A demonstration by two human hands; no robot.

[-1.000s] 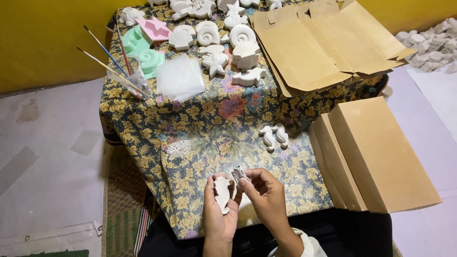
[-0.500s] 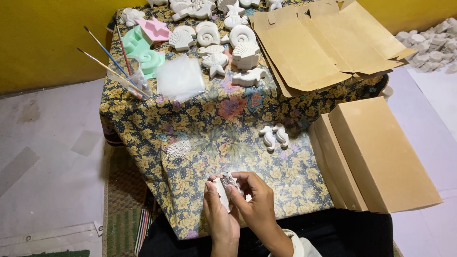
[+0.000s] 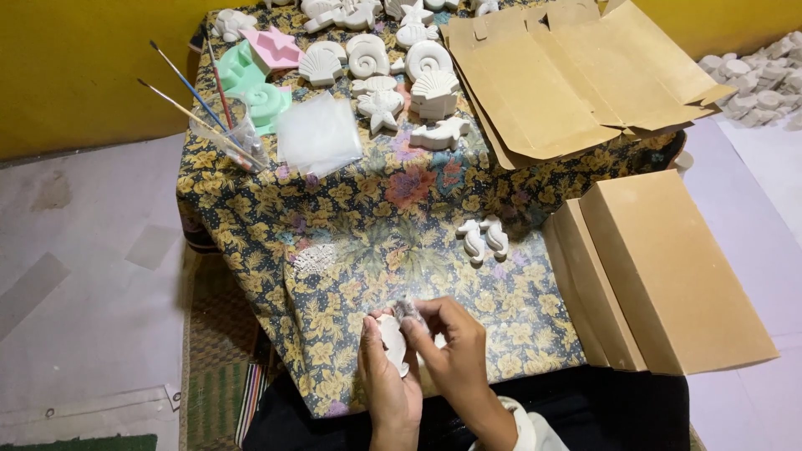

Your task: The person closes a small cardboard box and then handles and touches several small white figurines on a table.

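My left hand [image 3: 386, 386] holds a small white plaster figure [image 3: 391, 338] upright at the near edge of the flower-patterned table [image 3: 351, 217]. My right hand [image 3: 451, 347] pinches a small grey scrap, perhaps sandpaper [image 3: 408, 311], against the top of that figure. Both hands are close together, just above the tablecloth. Two white seahorse-shaped casts [image 3: 484, 239] lie on the cloth a little beyond my right hand.
Several white shell and starfish casts [image 3: 393, 75] and some green and pink ones [image 3: 259, 75] lie at the far side. A clear cup with paintbrushes [image 3: 238, 138], a plastic bag [image 3: 317, 134], an opened cardboard box [image 3: 568, 75] and a closed one [image 3: 668, 276] stand around.
My right hand has closed in over the plaster figure and rubs its top with the grey scrap; a second ago the hands were slightly apart. Both hands have shifted a little toward me.
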